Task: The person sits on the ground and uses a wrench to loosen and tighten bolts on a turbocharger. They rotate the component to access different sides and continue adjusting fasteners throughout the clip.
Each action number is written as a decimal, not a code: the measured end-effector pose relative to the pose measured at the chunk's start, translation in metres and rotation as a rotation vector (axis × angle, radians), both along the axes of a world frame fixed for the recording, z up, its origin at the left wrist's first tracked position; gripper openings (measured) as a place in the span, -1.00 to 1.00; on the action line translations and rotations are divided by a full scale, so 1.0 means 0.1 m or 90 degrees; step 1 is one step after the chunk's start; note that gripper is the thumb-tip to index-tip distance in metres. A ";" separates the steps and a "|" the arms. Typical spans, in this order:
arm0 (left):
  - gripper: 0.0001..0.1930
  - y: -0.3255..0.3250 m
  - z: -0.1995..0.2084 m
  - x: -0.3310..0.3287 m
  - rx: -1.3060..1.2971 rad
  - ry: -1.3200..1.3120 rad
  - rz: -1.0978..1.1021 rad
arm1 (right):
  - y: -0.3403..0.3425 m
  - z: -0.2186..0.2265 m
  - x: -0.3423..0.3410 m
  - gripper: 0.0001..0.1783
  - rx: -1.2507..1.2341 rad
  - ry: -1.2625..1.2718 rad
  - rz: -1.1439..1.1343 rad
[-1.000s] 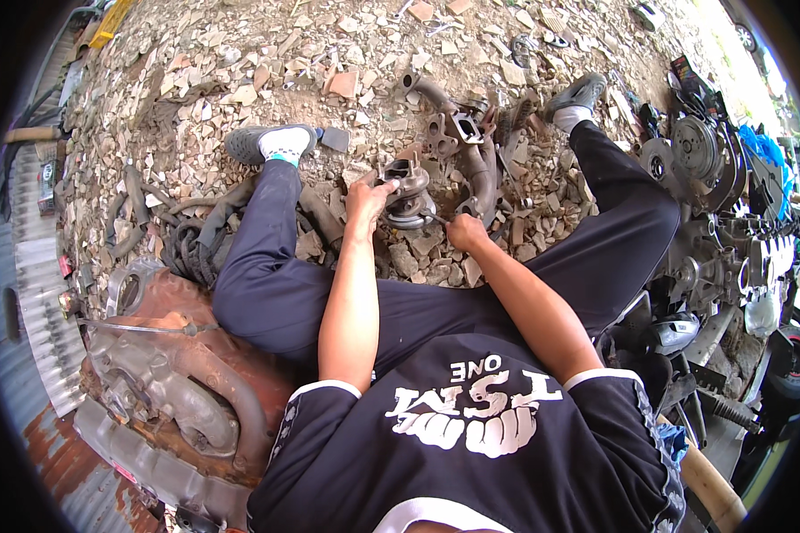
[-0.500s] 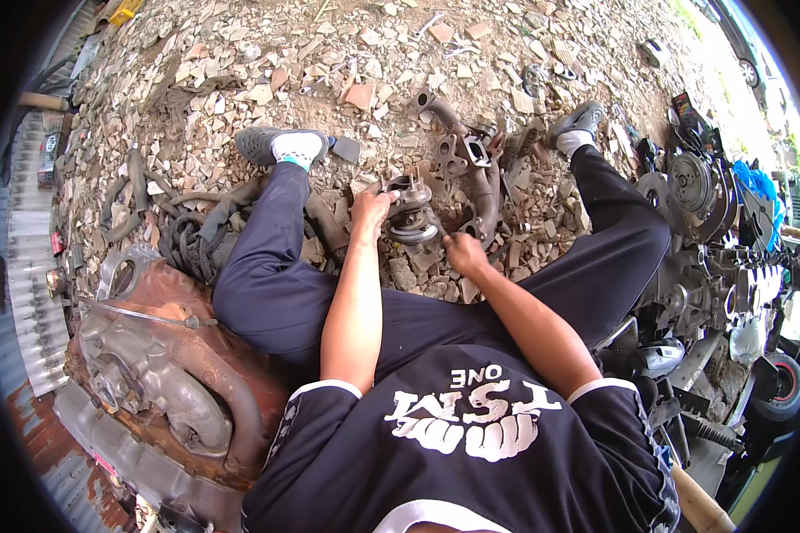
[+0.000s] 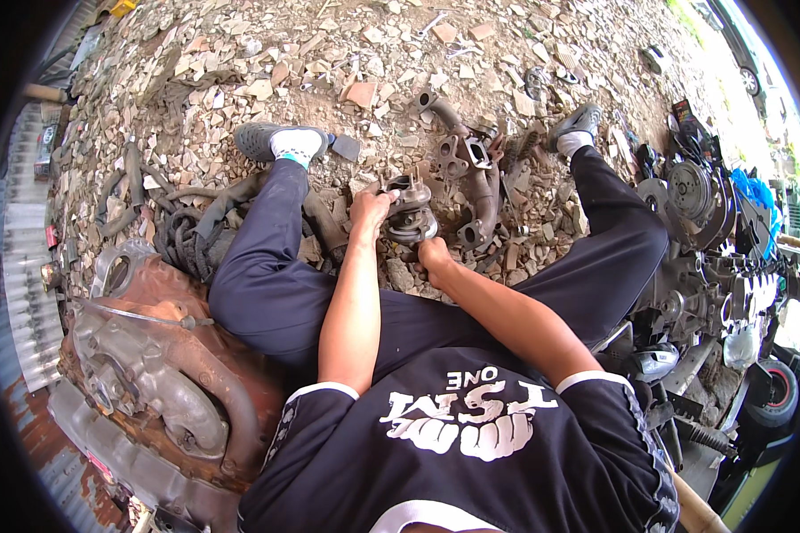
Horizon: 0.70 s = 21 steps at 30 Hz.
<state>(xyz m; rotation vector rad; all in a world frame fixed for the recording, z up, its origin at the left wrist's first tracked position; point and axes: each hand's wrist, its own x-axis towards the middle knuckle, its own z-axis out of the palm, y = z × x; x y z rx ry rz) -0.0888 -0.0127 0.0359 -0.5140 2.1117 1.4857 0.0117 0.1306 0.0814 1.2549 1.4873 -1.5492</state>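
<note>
A greyish-brown turbocharger stands between my legs on the stony ground. My left hand is closed on its left side, with the fingers at the upper flange. Low on its near right side, my right hand is curled up against the round housing. What those fingers grip is too small and hidden to make out. Just right of the turbocharger lies a rusty exhaust manifold, its square flange facing up.
To my left sit a large rusty engine part and dark hoses. Metal parts, including a round disc, are piled at the right. Broken tile pieces and a wrench lie farther out.
My right hand has moved left, from beside the manifold to the near side of the turbocharger. My left hand keeps its hold there.
</note>
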 end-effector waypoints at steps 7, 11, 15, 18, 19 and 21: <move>-0.35 0.03 0.02 0.00 -0.067 -0.004 0.007 | 0.07 0.03 0.04 -0.71 0.022 -0.007 0.048; -0.25 0.00 0.17 0.00 -0.052 -0.040 0.015 | 0.70 0.01 -0.17 -0.72 0.197 -0.038 0.216; -0.37 0.02 0.13 -0.02 -0.092 -0.028 -0.030 | 0.81 -0.32 -0.05 -0.58 0.396 0.070 0.380; -0.26 0.08 0.59 -0.05 0.001 -0.056 -0.006 | 0.90 -0.36 -0.02 -0.57 0.408 0.057 0.396; -0.25 0.05 0.56 -0.04 0.011 -0.053 -0.004 | 0.91 -0.32 -0.06 -0.57 0.385 0.040 0.411; -0.27 0.04 0.24 -0.01 -0.055 -0.008 0.015 | 0.91 -0.25 -0.15 -0.65 0.365 0.097 0.332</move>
